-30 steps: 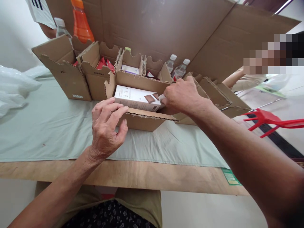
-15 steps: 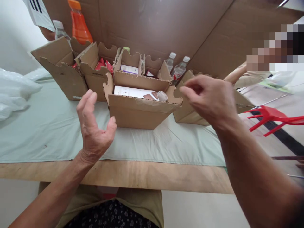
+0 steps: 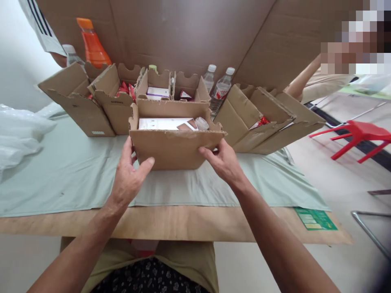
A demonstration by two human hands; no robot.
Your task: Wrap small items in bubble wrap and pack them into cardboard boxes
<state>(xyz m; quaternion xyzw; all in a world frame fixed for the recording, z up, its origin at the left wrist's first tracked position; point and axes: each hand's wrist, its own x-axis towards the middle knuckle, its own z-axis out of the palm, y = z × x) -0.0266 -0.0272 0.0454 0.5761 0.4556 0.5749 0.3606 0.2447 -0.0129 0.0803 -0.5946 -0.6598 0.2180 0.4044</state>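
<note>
Pale-green cloth (image 3: 183, 193) | front box (image 3: 175, 150) between left hand (image 3: 128, 177) and right hand (image 3: 224, 162) | grip: clamped at its ends

Your right hand (image 3: 224, 160), which was reaching inside the front cardboard box (image 3: 171, 156) a second ago and then hung clear of it, now grips the box's right end, thumb on the front. Your left hand (image 3: 130, 175) has gone from the front flap (image 3: 180, 136) to the left end; that flap, tilted towards you earlier, now stands up. The translucent item (image 3: 201, 123) your right hand covered shows, and your arm's shift reveals a red packet (image 3: 263, 121) among the right-hand boxes (image 3: 249, 132).
</note>
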